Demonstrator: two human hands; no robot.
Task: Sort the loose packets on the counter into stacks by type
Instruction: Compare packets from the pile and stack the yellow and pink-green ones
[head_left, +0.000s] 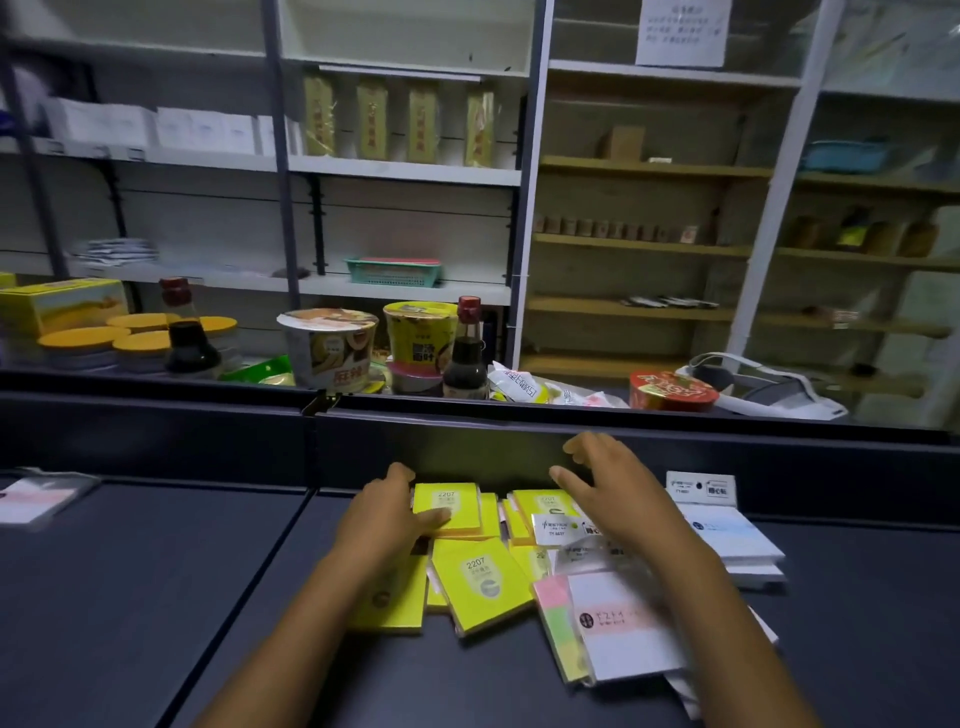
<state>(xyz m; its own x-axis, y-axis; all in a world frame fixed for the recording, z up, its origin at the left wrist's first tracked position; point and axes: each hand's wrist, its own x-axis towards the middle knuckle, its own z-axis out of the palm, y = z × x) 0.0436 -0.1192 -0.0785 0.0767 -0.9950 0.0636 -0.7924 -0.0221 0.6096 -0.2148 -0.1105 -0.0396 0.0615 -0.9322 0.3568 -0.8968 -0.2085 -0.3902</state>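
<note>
left fingers: the left hand (387, 512) lies at the left edge of the far yellow packet (448, 506), thumb stretched flat across its face, the other fingers curling round its left side. it looks like a grip on that packet, though the fingertips behind it are hidden.
right fingers: the right hand (605, 488) is spread and relaxed, fingers straight, holding nothing. it hovers over the right yellow packet (543, 506) near the counter's back wall; whether it touches is unclear.
task's things: yellow packets lie loose and overlapping in the middle of the dark counter (156, 597): two at the back, a tilted near yellow packet (480, 584) in front, another half under the left forearm. white-labelled packets (556, 527) sit among them.
other types: a pastel strip packet (558, 623) and a white pink-banded packet (618, 631) lie at the near right, partly under the right forearm. a white stack (727, 535) stands just right of the pile.
step in hand: judged as gathering the yellows into one stack.
doing it well: lift the gripped packet clear rather than drag it, since it overlaps its neighbour. square its edges on another yellow, printed face up, and let the right hand steady the base.
risk: the wrappers look slick, so a tilted stack may slide; the forearms could sweep the near packets aside.
beyond: cup noodles (330, 348) and soy sauce bottles (465, 358) stand behind the wall.
</note>
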